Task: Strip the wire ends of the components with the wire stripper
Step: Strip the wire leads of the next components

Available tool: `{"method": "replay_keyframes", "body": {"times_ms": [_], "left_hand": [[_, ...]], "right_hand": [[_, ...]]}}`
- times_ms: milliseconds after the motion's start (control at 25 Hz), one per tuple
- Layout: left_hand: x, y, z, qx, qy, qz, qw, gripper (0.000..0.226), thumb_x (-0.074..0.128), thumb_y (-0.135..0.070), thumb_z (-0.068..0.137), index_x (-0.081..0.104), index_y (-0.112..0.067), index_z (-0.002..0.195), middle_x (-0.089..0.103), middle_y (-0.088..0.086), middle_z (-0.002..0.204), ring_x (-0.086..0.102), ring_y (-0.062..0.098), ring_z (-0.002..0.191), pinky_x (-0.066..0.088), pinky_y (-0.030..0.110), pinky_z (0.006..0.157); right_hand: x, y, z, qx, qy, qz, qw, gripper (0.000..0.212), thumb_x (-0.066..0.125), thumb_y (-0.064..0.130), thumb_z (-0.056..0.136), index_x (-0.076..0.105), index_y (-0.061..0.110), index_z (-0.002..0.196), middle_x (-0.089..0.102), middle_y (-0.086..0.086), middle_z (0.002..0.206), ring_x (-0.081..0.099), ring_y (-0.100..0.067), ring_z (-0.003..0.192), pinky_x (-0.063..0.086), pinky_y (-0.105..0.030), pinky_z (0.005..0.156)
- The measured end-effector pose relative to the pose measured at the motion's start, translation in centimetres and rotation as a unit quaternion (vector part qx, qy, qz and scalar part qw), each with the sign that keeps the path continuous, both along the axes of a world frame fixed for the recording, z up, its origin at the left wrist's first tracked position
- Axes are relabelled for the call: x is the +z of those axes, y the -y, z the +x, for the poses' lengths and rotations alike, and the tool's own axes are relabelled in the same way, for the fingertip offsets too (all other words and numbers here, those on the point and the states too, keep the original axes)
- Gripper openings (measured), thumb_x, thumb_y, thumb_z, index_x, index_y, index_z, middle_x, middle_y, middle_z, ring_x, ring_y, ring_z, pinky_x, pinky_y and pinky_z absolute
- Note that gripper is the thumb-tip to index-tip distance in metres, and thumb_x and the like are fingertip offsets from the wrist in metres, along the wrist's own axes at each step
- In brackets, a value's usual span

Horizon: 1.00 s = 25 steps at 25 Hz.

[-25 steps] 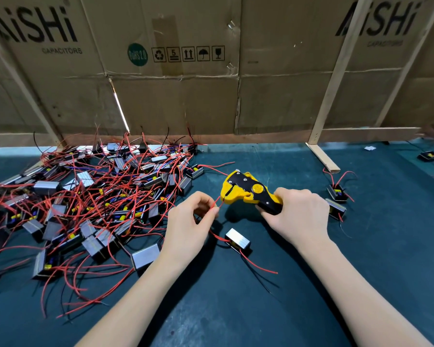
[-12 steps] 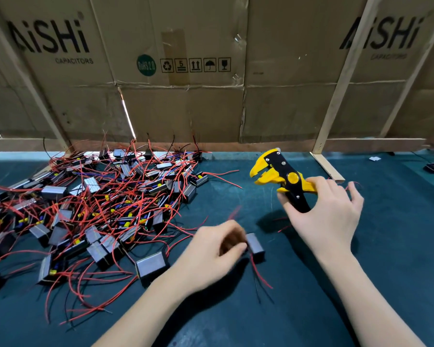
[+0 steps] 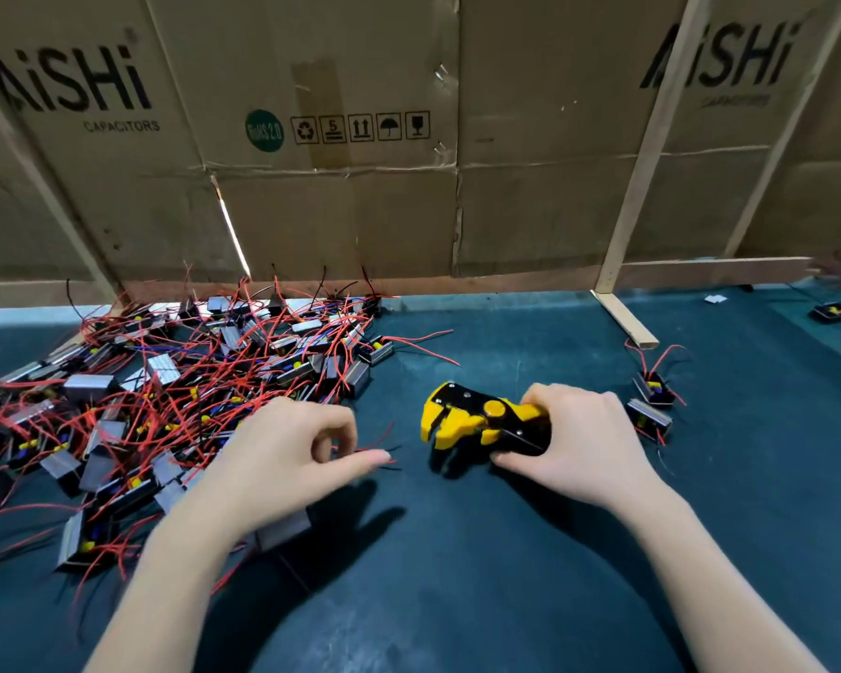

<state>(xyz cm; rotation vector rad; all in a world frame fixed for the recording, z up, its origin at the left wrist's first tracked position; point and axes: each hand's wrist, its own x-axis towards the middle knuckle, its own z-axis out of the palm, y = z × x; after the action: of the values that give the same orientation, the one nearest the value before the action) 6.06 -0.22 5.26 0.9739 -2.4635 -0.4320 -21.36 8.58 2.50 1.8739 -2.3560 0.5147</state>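
Over the worktop, right hand grips wire stripper, left hand pinches thin wire w/ loose hold, prob. slips out.

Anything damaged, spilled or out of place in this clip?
Nothing spilled. The cardboard wall has a torn slit letting light through above the tangled parts pile. A few parts lie apart on the right.
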Motion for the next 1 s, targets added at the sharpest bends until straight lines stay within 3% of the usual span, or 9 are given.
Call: {"method": "replay_keyframes", "body": {"times_ms": [120, 320, 440, 560, 680, 800, 880, 1000], "left_hand": [[0.8, 0.4, 1.6, -0.037, 0.025, 0.084, 0.995, 0.043, 0.079, -0.062, 0.064, 0.059, -0.024, 0.067, 0.045, -0.009, 0.046, 0.035, 0.005, 0.045, 0.032, 0.021, 0.049], [0.7, 1.0, 3.2, -0.033, 0.138, 0.167, 0.976, 0.045, 0.091, -0.045, 0.056, 0.061, -0.030, 0.086, 0.059, -0.012, 0.064, 0.045, 0.004, 0.049, 0.039, 0.017, 0.051], [0.2, 1.0, 3.0, -0.039, 0.161, 0.190, 0.968, 0.048, 0.092, -0.035, 0.056, 0.061, -0.030, 0.092, 0.057, -0.013, 0.068, 0.045, 0.004, 0.051, 0.039, 0.016, 0.051], [-0.1, 1.1, 2.9, -0.030, 0.163, 0.190, 0.968, 0.042, 0.089, -0.026, 0.059, 0.062, -0.029, 0.091, 0.056, -0.010, 0.069, 0.046, 0.004, 0.053, 0.041, 0.017, 0.053], [-0.1, 0.9, 2.4, -0.038, 0.154, 0.142, 0.977, 0.029, 0.083, -0.022, 0.064, 0.064, -0.028, 0.085, 0.057, -0.008, 0.072, 0.050, 0.004, 0.059, 0.041, 0.015, 0.055], [0.1, 0.1, 0.8, -0.039, 0.073, 0.099, 0.992, 0.016, 0.077, -0.019, 0.070, 0.065, -0.026, 0.076, 0.062, -0.007, 0.071, 0.053, 0.004, 0.061, 0.041, 0.017, 0.058], [0.1, -0.6, -0.4, -0.068, -0.041, 0.132, 0.988, 0.012, 0.077, -0.023, 0.074, 0.067, -0.025, 0.082, 0.067, -0.009, 0.081, 0.059, 0.003, 0.072, 0.048, 0.020, 0.070], [-0.6, -1.7, -3.0, -0.127, -0.250, 0.250, 0.927, 0.021, 0.068, -0.016, 0.085, 0.068, -0.015, 0.105, 0.069, 0.004, 0.104, 0.064, 0.009, 0.097, 0.050, 0.020, 0.087]], "right_hand": [[0.3, -0.1, -1.6, -0.076, 0.050, -0.023, 0.996, 0.043, 0.069, 0.065, 0.067, 0.054, 0.028, 0.084, 0.059, 0.011, 0.080, 0.061, -0.021, 0.091, 0.042, -0.033, 0.076], [0.0, -0.4, -4.9, -0.234, 0.026, -0.007, 0.972, 0.046, 0.067, 0.064, 0.072, 0.056, 0.024, 0.093, 0.063, 0.001, 0.091, 0.061, -0.026, 0.100, 0.039, -0.035, 0.079], [-0.2, -0.8, -6.3, -0.329, -0.046, -0.012, 0.943, 0.049, 0.068, 0.061, 0.074, 0.056, 0.018, 0.096, 0.064, -0.006, 0.096, 0.061, -0.029, 0.097, 0.034, -0.035, 0.077], [-0.2, -1.5, -7.1, -0.363, -0.046, -0.087, 0.927, 0.051, 0.071, 0.056, 0.075, 0.058, 0.011, 0.095, 0.064, -0.013, 0.095, 0.059, -0.034, 0.092, 0.032, -0.038, 0.078], [0.5, -1.4, -6.4, -0.312, 0.109, -0.265, 0.906, 0.045, 0.072, 0.055, 0.075, 0.060, 0.015, 0.092, 0.064, -0.006, 0.086, 0.059, -0.033, 0.087, 0.040, -0.039, 0.080], [1.4, -1.0, -3.9, -0.146, 0.294, -0.377, 0.866, 0.034, 0.070, 0.055, 0.076, 0.062, 0.023, 0.084, 0.063, 0.007, 0.072, 0.057, -0.008, 0.071, 0.042, -0.013, 0.070], [1.2, -0.6, -2.1, -0.034, 0.399, -0.351, 0.846, 0.027, 0.069, 0.047, 0.080, 0.065, 0.021, 0.085, 0.068, 0.002, 0.077, 0.062, -0.011, 0.074, 0.046, -0.019, 0.074], [0.2, 0.3, -0.4, 0.033, 0.492, -0.224, 0.840, 0.017, 0.066, 0.035, 0.091, 0.066, 0.018, 0.091, 0.071, -0.010, 0.087, 0.067, -0.025, 0.087, 0.051, -0.036, 0.078]]}}
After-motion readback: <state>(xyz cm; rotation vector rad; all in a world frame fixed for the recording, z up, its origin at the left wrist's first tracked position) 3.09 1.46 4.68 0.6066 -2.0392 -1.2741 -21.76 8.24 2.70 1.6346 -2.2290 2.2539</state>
